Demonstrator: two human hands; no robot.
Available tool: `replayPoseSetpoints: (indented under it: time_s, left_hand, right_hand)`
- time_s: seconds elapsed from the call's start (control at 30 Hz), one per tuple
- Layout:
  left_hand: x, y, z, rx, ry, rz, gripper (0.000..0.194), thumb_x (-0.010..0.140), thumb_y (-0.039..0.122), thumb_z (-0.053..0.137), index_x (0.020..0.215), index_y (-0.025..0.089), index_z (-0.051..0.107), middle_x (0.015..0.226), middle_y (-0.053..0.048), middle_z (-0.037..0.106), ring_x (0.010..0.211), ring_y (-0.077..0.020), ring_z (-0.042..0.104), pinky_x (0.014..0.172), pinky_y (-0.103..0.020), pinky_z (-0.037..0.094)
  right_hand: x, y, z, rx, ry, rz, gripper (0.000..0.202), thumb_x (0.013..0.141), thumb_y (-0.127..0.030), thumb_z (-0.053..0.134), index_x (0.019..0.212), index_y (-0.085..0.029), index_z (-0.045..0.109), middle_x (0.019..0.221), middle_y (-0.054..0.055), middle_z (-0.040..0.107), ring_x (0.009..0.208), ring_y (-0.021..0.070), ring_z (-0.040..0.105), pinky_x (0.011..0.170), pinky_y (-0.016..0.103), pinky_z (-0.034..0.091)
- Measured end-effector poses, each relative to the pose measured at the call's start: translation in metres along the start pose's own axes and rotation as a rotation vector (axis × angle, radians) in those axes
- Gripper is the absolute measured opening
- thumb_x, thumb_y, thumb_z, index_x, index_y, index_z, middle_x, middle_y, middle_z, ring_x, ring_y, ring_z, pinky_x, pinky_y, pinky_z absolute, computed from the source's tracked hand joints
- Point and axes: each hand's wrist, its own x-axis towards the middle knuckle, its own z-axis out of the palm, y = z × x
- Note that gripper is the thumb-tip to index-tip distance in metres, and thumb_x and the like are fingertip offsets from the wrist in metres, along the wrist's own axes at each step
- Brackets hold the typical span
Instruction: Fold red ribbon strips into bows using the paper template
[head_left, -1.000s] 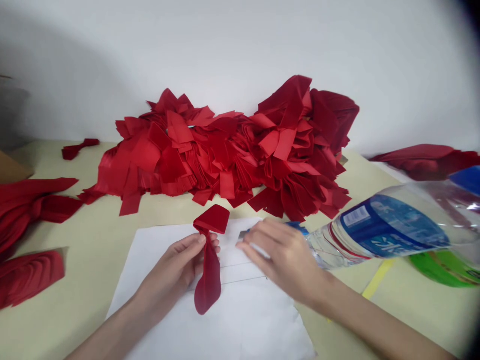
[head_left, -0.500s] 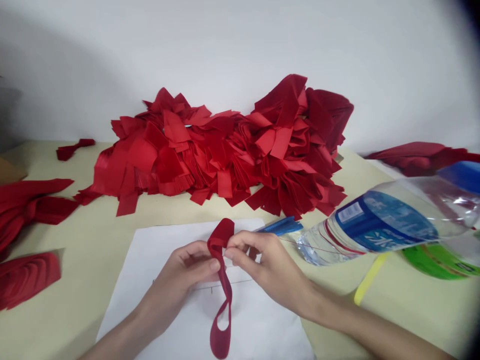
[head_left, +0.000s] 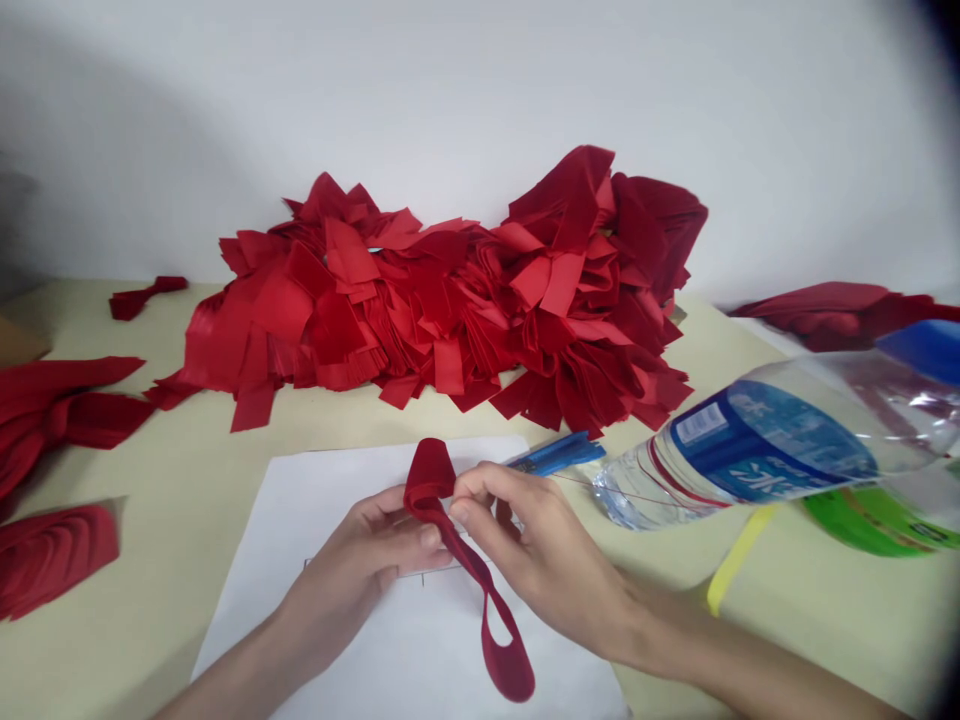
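A dark red ribbon is folded into a loop at its top, and its long looped tail hangs down to the right over a white sheet. My left hand pinches the folded part from the left, thumb in front. At the fold's right edge my right hand has thumb and index finger pressed together on the ribbon or its thread; which one is too small to tell. A thin dark red thread stretches from behind my right hand to the bottle.
A clear bottle wound with red thread lies tilted at the right, by a green roll and a yellow strip. Blue scissors or strips lie behind my right hand. Heaped red ribbon pieces line the wall.
The ribbon's hanging tail has swung to the right, and its folded top has tilted and shifted slightly left. Both hands remain nearly in place.
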Motion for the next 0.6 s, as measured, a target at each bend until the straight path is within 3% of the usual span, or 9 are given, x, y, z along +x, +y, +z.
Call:
replayPoseSetpoints:
  time_s: [0.23,0.4,0.6]
  left_hand:
    - [-0.002,-0.001,-0.001,0.033,0.042,-0.001,0.012,0.076,0.016,0.066,0.087,0.019,0.069,0.077,0.001,0.064,0.072,-0.0103,0.054,0.070,-0.022,0.045]
    - [-0.003,0.001,0.001,0.010,0.028,0.022,0.014,0.077,0.015,0.065,0.089,0.020,0.070,0.078,-0.001,0.067,0.079,-0.0135,0.058,0.077,-0.026,0.046]
    - [-0.002,-0.002,0.000,0.001,0.150,0.027,0.011,0.078,0.018,0.064,0.087,0.021,0.069,0.080,-0.001,0.068,0.081,-0.0152,0.060,0.076,-0.025,0.046]
  right_hand:
    - [0.001,0.004,0.004,0.006,0.007,0.055,0.014,0.090,-0.025,0.045,0.082,-0.019,0.055,0.071,-0.005,0.056,0.062,0.0075,0.049,0.058,0.022,0.035]
    - [0.003,0.004,0.006,0.115,0.006,0.118,0.016,0.088,-0.027,0.048,0.078,-0.018,0.057,0.065,-0.004,0.055,0.060,0.0087,0.048,0.055,0.022,0.035]
    - [0.002,0.010,0.016,0.377,0.047,0.201,0.018,0.085,-0.029,0.053,0.072,-0.017,0.055,0.061,-0.005,0.048,0.058,0.0076,0.042,0.053,0.020,0.035]
